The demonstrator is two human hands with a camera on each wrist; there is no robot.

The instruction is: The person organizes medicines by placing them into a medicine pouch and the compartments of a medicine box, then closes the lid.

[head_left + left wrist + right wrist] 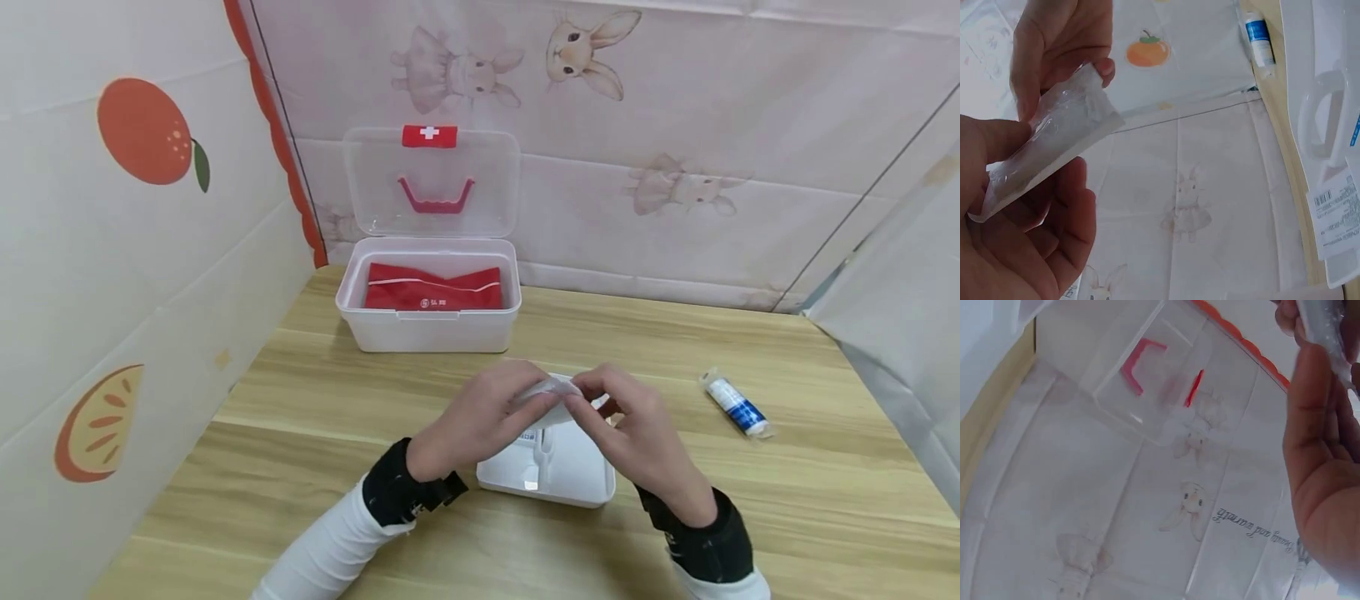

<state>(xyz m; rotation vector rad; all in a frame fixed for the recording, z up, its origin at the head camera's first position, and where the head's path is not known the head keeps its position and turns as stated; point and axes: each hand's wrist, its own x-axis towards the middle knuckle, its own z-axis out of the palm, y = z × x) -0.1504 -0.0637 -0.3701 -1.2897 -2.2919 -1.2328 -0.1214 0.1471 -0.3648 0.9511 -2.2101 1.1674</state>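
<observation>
Both hands hold a small white packet with a clear, crinkled film side [1063, 128] above a white tray [583, 467]. My left hand [480, 417] grips one end, thumb on the film and fingers beneath, as the left wrist view shows. At the opposite end, my right hand [647, 429] pinches the packet between thumb and fingers. In the right wrist view, part of the packet [1322, 328] shows beyond the right thumb. The tray has a white looped handle [1307, 125] in its middle and a printed label [1338, 209] on one side; the hands partly cover it.
Behind the tray at left stands a first-aid box [431, 333], its clear lid [480, 187] raised, with a red pouch [435, 292] inside. A wrapped blue-and-white roll [737, 406] lies on the wooden table [825, 508] at right. Printed cloth walls [675, 242] enclose the table.
</observation>
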